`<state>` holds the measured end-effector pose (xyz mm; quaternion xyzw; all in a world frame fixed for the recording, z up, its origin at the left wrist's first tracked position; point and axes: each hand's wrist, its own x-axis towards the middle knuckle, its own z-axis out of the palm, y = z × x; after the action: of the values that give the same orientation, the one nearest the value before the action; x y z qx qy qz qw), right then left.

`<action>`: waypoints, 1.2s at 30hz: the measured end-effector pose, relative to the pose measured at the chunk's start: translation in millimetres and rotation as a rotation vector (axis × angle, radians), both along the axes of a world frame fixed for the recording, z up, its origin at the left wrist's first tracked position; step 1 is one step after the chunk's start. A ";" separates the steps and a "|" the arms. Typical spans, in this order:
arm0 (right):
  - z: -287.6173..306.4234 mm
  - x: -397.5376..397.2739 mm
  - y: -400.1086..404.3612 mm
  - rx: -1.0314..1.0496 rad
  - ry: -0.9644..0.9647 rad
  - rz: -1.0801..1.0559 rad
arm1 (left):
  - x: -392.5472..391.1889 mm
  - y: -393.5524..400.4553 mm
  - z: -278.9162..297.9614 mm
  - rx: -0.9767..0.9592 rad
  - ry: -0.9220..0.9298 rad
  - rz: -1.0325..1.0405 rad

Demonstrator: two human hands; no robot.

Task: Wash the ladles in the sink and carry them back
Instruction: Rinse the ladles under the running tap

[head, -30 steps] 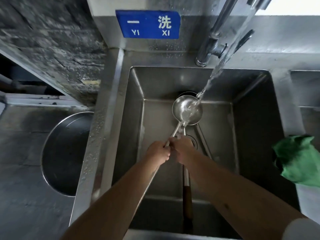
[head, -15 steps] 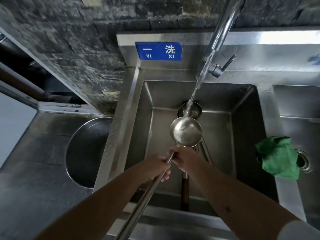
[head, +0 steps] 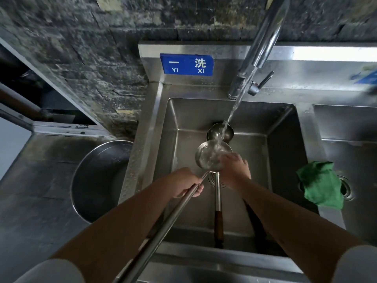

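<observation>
My left hand (head: 186, 183) grips the long steel handle of a ladle (head: 208, 156), whose bowl is held under the running water over the steel sink (head: 171, 139). My right hand (head: 234, 169) lies on the right rim of that bowl, fingers spread over it. A second ladle (head: 217, 193) lies in the sink with a dark wooden grip toward me and its bowl at the far wall. Part of a third dark handle shows under my right forearm.
The faucet (head: 263, 43) arches over the sink with its lever at the right. A green cloth (head: 320, 186) hangs on the divider to the right basin (head: 350, 160). A round steel basin (head: 100, 180) sits in the counter at the left.
My right hand has left the handle and moved up onto the ladle's bowl. The bowl now sits under the stream. My view has drawn back a little.
</observation>
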<state>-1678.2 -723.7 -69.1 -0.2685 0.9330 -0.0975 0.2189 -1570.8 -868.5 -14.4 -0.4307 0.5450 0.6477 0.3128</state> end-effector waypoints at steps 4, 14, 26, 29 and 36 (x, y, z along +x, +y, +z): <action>-24.0 -6.5 10.4 0.299 0.168 0.389 | 11.9 1.4 -2.9 -0.076 0.068 -0.099; -5.8 -22.9 -9.1 0.297 0.370 0.651 | 29.1 -7.0 -5.9 -0.414 0.227 -0.193; -8.9 -16.8 -6.0 0.239 0.257 0.490 | 35.3 -21.0 5.9 -0.847 0.207 -0.289; -3.0 -15.3 -6.0 -0.075 -0.159 0.096 | 40.7 -20.9 8.3 -0.882 0.219 -0.263; 40.2 -16.2 -26.6 -1.216 -1.287 -1.171 | 41.6 -14.6 10.3 -0.811 0.229 -0.285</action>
<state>-1694.5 -750.4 -28.9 0.2605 0.4197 -0.7617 0.4193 -1529.2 -883.1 -4.2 -0.3644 0.8403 0.3754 0.1423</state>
